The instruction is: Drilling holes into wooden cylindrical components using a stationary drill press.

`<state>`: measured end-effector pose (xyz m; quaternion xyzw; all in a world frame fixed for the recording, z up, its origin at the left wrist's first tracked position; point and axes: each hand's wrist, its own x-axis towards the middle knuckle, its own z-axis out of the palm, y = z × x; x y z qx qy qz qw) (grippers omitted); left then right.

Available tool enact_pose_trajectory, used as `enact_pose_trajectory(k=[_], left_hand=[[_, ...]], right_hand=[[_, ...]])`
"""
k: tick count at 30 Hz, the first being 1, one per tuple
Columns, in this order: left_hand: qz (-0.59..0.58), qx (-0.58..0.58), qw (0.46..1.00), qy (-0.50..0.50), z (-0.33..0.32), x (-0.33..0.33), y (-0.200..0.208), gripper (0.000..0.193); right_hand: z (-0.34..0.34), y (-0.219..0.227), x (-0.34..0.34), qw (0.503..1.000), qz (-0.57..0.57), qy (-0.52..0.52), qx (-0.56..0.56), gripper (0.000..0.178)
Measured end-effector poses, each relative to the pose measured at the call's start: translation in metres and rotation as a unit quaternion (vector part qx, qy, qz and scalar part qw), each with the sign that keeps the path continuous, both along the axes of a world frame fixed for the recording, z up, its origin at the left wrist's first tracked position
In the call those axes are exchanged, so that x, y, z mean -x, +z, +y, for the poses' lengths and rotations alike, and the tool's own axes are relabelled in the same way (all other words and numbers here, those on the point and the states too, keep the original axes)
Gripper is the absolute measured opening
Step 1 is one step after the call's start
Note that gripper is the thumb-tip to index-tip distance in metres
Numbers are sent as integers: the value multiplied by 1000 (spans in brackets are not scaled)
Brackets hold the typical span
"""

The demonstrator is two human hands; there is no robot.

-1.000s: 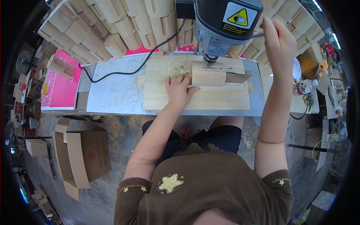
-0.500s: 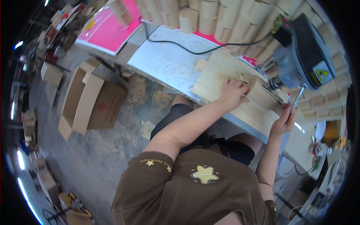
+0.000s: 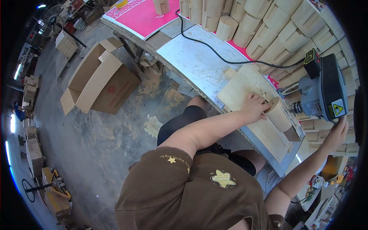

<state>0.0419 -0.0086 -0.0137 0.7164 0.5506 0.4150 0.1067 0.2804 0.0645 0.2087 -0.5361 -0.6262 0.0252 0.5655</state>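
A pale wooden cylinder (image 3: 279, 117) with a hollow end lies on its side in a wooden jig board (image 3: 239, 90) on the bench. My left hand (image 3: 255, 108) is closed around the cylinder's near-left end, fingers curled at its rim. Beside the cylinder is the chuck (image 3: 295, 107) of a grey and black bench drill (image 3: 324, 88), pointing sideways at it. My right hand (image 3: 337, 133) reaches up to the drill housing's lower end, fingers stretched out and touching it; the fingertips are partly hidden.
Stacked wooden cylinders (image 3: 264, 34) line the bench's back and right side. A black cable (image 3: 230, 62) crosses the white sheet (image 3: 191, 50) to the drill. An open cardboard box (image 3: 115, 86) stands on the floor to the left. A bottle (image 3: 318, 181) sits at the right.
My right hand has moved from beside the cylinder's right end out to the drill housing. My left hand stays at the cylinder. The view has shifted.
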Motion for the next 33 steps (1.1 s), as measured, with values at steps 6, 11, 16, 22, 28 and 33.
enact_pose_trajectory(k=[6,11,16,22,28,33], left_hand=[[-47,86,995,-10,4,-8,12,59],[-84,101,991,-13,4,-6,16,52],[-77,26,996,-25,11,-4,4,50],[-150,-15,982,-117,-20,56,36,39],[-475,130,869,-59,-45,155,75,29],[-511,240,821,81,-70,206,80,26]], right_hand=[[82,3,-51,996,7,79,46,27],[22,-50,-56,954,-154,8,256,53],[-43,-133,-28,903,-327,192,204,41],[-84,-128,-15,912,-112,239,315,28],[-123,-119,-22,923,-122,200,305,28],[-141,-122,4,939,-160,230,201,30]])
